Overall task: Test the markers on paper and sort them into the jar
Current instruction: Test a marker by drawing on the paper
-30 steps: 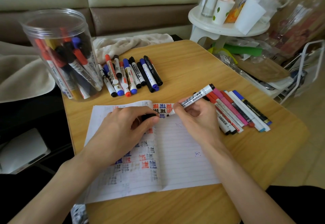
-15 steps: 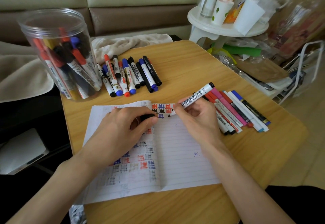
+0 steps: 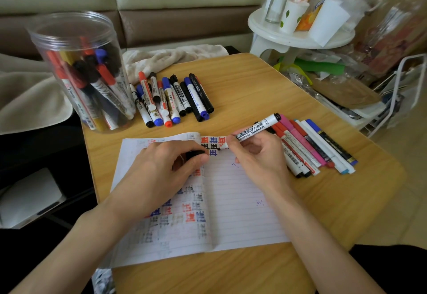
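Note:
My right hand grips a white board marker with its black tip on the lined paper, beside red, blue and black test marks near the top edge. My left hand rests on the paper and pinches the marker's black cap between thumb and fingers. A clear plastic jar with several markers inside stands at the table's back left. One row of markers lies beside the jar. Another row lies right of my right hand.
The wooden table ends close to the jar on the left and near the marker row on the right. A cream cloth lies behind the table. A white round stand with cups and bottles sits at the back right.
The marker tip has made small strokes at the same spot on the paper. Both hands have stayed where they were.

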Available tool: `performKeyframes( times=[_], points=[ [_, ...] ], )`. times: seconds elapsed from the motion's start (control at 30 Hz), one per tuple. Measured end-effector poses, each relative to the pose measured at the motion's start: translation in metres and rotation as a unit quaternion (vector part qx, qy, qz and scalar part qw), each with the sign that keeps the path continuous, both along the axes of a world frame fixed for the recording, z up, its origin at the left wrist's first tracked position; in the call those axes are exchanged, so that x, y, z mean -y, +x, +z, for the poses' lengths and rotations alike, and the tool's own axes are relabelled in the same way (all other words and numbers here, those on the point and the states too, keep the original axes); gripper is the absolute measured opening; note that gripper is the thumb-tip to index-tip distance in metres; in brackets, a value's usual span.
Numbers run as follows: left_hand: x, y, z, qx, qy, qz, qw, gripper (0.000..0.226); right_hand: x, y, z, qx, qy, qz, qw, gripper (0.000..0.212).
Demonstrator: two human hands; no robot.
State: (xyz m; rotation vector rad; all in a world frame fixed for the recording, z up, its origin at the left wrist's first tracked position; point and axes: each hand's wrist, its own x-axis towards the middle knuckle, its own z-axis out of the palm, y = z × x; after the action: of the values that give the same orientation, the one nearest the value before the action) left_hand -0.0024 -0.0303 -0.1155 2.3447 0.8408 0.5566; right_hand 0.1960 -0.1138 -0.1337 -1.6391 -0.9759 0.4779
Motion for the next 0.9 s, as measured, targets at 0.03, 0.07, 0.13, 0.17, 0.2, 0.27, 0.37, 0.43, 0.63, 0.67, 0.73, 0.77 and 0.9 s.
performKeyframes(
  times=[0.03, 0.07, 0.13, 0.17, 0.2, 0.27, 0.37, 0.43, 0.63, 0.67, 0.73, 0.77, 0.9],
  points=[
    [0.0, 0.0002, 0.0, 0.001, 0.001, 0.001, 1.0, 0.038, 0.0002, 0.0003, -0.0004, 0.0, 0.0, 0.001, 1.0, 0.009],
    [0.0, 0.0005, 0.0, 0.001, 0.003, 0.002, 1.0, 0.037, 0.0003, 0.0007, -0.0008, -0.001, 0.0, 0.002, 1.0, 0.008],
    [-0.0003, 0.0007, -0.0001, 0.0, 0.007, 0.001, 1.0, 0.037, 0.0007, 0.0007, -0.0009, 0.0, -0.002, 0.004, 1.0, 0.009],
    [-0.0003, 0.0008, 0.0, -0.001, 0.007, 0.0, 1.0, 0.036, 0.0009, 0.0004, -0.0007, 0.0, -0.003, 0.004, 1.0, 0.009],
    [-0.0002, 0.0008, 0.0001, -0.002, 0.005, 0.0, 1.0, 0.036, 0.001, 0.0003, -0.0008, 0.0, -0.004, 0.004, 1.0, 0.009],
    [-0.0002, 0.0009, 0.0002, -0.002, 0.003, -0.001, 1.0, 0.035, 0.0009, -0.0004, -0.0003, 0.001, -0.011, 0.007, 1.0, 0.01],
    [-0.0003, 0.0008, 0.0005, -0.002, 0.004, 0.0, 1.0, 0.037, 0.0012, -0.0013, 0.0015, -0.011, -0.013, 0.009, 1.0, 0.009],
    [-0.0009, 0.0007, 0.0002, -0.003, 0.002, 0.0, 1.0, 0.037, 0.0017, 0.0003, 0.0021, -0.034, 0.001, -0.003, 0.999, 0.007],
    [0.0, 0.001, 0.0007, -0.002, 0.001, 0.001, 1.0, 0.037, 0.0011, 0.0011, -0.0001, -0.011, -0.006, -0.007, 1.0, 0.006],
    [0.0002, 0.001, 0.0008, -0.002, 0.0, 0.0, 1.0, 0.037, 0.0009, 0.0012, -0.0005, -0.009, -0.007, -0.008, 1.0, 0.006],
    [0.0002, 0.001, 0.0008, -0.001, 0.001, 0.0, 1.0, 0.037, 0.0006, 0.0015, -0.001, -0.008, -0.007, -0.009, 1.0, 0.006],
    [0.0, 0.0012, 0.0008, -0.002, 0.001, 0.001, 1.0, 0.037, 0.0005, 0.001, -0.0008, -0.008, -0.006, -0.007, 1.0, 0.006],
    [-0.0005, 0.0018, 0.0002, -0.006, -0.002, 0.004, 1.0, 0.038, 0.0006, -0.0012, 0.0, -0.011, -0.013, -0.004, 1.0, 0.008]
  ],
)
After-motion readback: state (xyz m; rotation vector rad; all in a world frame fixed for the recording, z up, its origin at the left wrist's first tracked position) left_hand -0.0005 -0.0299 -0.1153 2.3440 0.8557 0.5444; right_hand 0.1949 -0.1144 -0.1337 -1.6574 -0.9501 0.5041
